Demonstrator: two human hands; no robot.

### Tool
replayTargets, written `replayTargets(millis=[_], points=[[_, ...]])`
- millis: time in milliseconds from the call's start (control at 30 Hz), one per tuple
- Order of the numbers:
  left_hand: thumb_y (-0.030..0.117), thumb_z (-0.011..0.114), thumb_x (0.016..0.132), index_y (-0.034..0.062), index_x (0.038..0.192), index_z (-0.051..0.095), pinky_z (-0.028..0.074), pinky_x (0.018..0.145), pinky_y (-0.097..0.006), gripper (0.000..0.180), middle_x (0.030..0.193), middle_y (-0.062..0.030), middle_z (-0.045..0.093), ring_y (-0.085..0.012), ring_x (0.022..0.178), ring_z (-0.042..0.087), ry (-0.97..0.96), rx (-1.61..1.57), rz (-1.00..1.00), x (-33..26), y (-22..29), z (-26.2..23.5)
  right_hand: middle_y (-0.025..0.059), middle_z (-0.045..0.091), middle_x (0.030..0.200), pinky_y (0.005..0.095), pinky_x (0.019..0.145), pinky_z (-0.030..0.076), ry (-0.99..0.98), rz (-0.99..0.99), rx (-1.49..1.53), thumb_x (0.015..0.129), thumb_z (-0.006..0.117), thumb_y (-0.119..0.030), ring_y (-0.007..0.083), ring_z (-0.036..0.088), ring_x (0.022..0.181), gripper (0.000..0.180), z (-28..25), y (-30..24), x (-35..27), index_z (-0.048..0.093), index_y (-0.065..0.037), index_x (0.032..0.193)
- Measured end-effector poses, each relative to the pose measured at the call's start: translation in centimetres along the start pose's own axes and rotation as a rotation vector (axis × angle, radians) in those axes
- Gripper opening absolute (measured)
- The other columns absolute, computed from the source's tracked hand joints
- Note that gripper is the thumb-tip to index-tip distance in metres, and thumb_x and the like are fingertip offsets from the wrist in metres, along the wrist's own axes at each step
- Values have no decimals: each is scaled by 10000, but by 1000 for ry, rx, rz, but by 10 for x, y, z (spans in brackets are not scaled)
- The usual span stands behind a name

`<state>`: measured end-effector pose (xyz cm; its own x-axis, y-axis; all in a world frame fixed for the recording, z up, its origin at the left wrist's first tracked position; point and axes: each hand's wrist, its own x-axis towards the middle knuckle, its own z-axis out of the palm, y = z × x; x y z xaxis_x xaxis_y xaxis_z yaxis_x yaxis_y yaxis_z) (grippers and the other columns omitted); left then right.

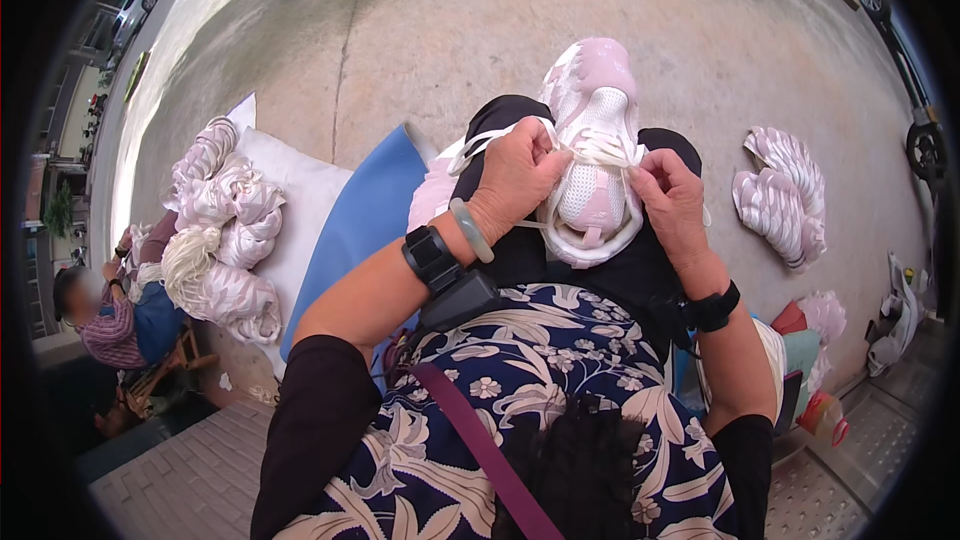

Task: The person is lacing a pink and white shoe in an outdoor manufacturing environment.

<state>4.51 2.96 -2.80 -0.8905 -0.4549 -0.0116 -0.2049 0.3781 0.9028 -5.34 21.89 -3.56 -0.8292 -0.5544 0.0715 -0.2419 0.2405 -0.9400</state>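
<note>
1. pink and white shoe (pixel 592 155) sits on my lap at frame centre, toe pointing to the top of the frame, resting on my dark trousers.
2. progress, as a judgement: white lace (pixel 600 150) already crosses the upper eyelets near the tongue, so lacing looks well on; the ends are loose in my fingers and no knot shows, so tying off looks left.
3. left hand (pixel 515 175), just left of the shoe: grip closed tight, fingers pinched on a strand of the lace that loops out toward centre left.
4. right hand (pixel 670 200), just right of the shoe: grip also closed, thumb and fingertips pinching the other lace end by the eyelets.
5. left wrist has a pale green bangle (pixel 470 230) and a black strap; right wrist has a black band.
6. left of frame: heap of pink-white shoe uppers (pixel 225 230) on a white sack, blue sheet (pixel 365 220) beside it.
7. right of frame: smaller pile of uppers (pixel 785 195) on the concrete floor.
8. lower left edge: another person seated, hands apart from mine.
</note>
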Motion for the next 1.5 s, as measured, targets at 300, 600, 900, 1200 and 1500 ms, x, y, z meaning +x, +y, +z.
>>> replayTargets(millis=[300, 600, 900, 1200, 1500], points=[[159, 679, 714, -25, 1062, 519, 481, 625, -365, 425, 826, -161, 583, -307, 710, 577, 0, 294, 504, -21, 3, -8, 99, 571, 727, 389, 554, 443, -45, -456, -428, 748, 610, -113, 309, 571, 635, 85, 37, -39, -1, 638, -81, 822], [76, 601, 758, -17, 1051, 573, 456, 584, -259, 308, 746, -86, 587, -134, 624, 547, -68, 25, 192, -20, -2, -9, 96, 585, 721, 381, 561, 453, 22, -369, -515, 740, 631, -146, 308, 583, 616, 80, 56, -33, 3, 647, -92, 798], [52, 524, 810, -33, 1040, 590, 462, 704, -272, 255, 877, -125, 623, -174, 781, 590, -66, -147, 287, -14, -23, -3, 84, 575, 700, 383, 559, 456, -19, -348, -543, 750, 627, -180, 295, 592, 631, 82, 60, -33, 10, 624, -98, 756], [56, 513, 790, -20, 1021, 590, 466, 705, -366, 255, 834, -178, 577, -334, 761, 569, -32, 181, 411, -17, -8, 0, 90, 501, 634, 363, 565, 368, -55, -623, -879, 729, 598, -89, 274, 521, 585, 66, 42, -44, -1, 542, -73, 699], [74, 518, 777, -8, 1019, 595, 470, 680, -381, 267, 825, -179, 573, -337, 757, 574, -19, 252, 417, -19, -2, -4, 134, 562, 699, 394, 592, 427, 336, 50, -1052, 794, 606, -114, 315, 561, 653, 78, -177, 78, -134, 568, -49, 772]])
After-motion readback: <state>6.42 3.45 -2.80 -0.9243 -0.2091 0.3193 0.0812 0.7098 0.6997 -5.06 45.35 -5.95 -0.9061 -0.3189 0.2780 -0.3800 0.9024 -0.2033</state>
